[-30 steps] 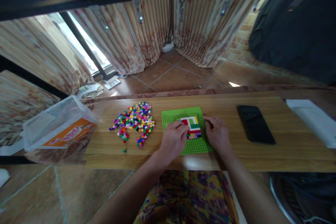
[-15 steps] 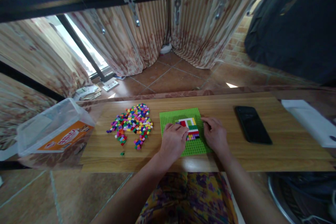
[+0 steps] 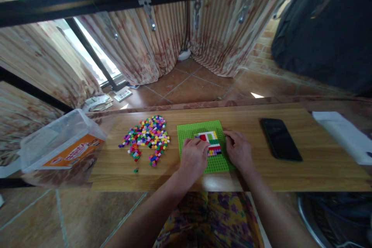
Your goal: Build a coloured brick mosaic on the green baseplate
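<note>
A green studded baseplate [image 3: 192, 126] lies on the wooden tabletop, bearing a flat patch of toy bricks [image 3: 214, 142] in white, red, green, yellow, purple and black. My left hand [image 3: 194, 155] covers the left side of this patch. Its fingers are drawn together, the tips pressed down at the bricks; whatever they pinch is hidden. At the plate's right edge is my right hand [image 3: 238, 149], its fingers curled, with thumb and forefinger on the rim. To the left spreads a heap of loose small bricks [image 3: 157, 135] in many colours.
A clear plastic box [image 3: 72, 143] with an orange label stands at the table's left end. One green brick [image 3: 136, 170] lies apart near the front edge. On the right are a black phone [image 3: 280, 139] and a white object [image 3: 343, 135]. A dark bar crosses above.
Both hands stay almost in place. The whole view has shifted very slightly; the brick patch looks the same.
</note>
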`<state>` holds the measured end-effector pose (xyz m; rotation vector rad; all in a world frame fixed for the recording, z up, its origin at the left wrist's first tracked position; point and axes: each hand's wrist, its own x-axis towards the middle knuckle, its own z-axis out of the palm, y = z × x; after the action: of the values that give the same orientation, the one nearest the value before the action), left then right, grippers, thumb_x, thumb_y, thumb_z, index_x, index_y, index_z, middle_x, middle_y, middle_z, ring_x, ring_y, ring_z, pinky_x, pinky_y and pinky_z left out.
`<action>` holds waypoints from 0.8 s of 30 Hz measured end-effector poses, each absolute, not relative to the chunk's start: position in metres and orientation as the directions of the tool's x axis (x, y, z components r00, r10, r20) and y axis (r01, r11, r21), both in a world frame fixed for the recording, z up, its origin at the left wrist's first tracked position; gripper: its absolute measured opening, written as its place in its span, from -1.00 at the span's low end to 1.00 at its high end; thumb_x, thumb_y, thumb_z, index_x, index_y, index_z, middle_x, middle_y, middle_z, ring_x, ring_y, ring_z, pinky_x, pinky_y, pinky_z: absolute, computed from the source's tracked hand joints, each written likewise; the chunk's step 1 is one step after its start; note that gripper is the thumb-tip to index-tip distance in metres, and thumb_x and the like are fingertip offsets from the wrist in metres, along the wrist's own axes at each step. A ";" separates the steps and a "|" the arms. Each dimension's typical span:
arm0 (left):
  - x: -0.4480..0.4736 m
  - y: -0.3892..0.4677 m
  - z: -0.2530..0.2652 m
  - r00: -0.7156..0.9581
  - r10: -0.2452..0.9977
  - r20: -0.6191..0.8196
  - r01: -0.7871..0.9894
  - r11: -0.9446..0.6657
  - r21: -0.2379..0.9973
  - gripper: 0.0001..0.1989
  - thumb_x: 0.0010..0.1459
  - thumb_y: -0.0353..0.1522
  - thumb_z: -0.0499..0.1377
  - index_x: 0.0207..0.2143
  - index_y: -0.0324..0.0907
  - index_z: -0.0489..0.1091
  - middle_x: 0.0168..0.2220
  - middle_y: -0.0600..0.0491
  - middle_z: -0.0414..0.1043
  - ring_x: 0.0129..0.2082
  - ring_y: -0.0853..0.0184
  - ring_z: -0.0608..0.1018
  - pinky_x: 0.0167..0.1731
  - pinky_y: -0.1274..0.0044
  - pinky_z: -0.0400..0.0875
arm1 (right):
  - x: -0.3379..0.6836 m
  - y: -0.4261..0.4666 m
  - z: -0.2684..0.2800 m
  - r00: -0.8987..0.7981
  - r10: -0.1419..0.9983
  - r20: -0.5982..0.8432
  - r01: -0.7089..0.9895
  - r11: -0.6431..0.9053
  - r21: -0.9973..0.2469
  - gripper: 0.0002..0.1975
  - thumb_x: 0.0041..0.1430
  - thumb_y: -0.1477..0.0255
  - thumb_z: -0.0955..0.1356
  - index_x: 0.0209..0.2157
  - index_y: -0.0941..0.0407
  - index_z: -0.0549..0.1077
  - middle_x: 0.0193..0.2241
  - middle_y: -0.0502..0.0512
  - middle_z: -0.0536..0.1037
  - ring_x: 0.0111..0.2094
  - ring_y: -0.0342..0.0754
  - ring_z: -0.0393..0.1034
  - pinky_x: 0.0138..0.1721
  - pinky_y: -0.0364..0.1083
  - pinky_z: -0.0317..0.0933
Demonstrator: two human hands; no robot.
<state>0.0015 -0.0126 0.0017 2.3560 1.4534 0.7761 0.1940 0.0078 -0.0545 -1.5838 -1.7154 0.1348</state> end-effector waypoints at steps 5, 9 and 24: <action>0.002 -0.013 0.004 0.344 0.897 0.278 0.747 -0.440 0.499 -0.83 0.27 -0.43 0.08 -0.30 -0.15 0.48 -0.30 0.04 0.54 -0.26 0.29 0.52 -0.18 0.41 0.27 | 0.195 0.008 -0.056 0.082 0.885 0.458 0.806 0.211 -0.553 -0.74 0.21 0.49 0.21 -0.21 0.13 0.52 -0.27 0.18 0.57 -0.20 0.07 0.40 -0.12 0.05 0.29; 0.003 -0.015 0.005 0.326 0.905 0.275 0.745 -0.424 0.514 -0.83 0.27 -0.43 0.08 -0.30 -0.14 0.48 -0.29 0.05 0.55 -0.25 0.30 0.53 -0.16 0.41 0.27 | 0.195 0.009 -0.056 0.074 0.888 0.453 0.810 0.211 -0.546 -0.74 0.21 0.49 0.21 -0.21 0.14 0.52 -0.27 0.18 0.57 -0.20 0.06 0.40 -0.13 0.04 0.29; 0.001 -0.027 0.001 0.297 0.894 0.336 0.761 -0.434 0.482 -0.88 0.22 -0.47 0.11 -0.23 -0.17 0.43 -0.30 0.03 0.55 -0.28 0.25 0.51 -0.14 0.34 0.33 | 0.195 0.009 -0.058 0.067 0.886 0.459 0.806 0.223 -0.549 -0.73 0.21 0.51 0.20 -0.20 0.14 0.51 -0.24 0.18 0.57 -0.18 0.05 0.39 -0.12 0.03 0.29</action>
<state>0.0009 -0.0269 0.0009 2.3341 1.5210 0.8380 0.1953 0.0093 -0.0581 -1.5821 -1.7353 0.1328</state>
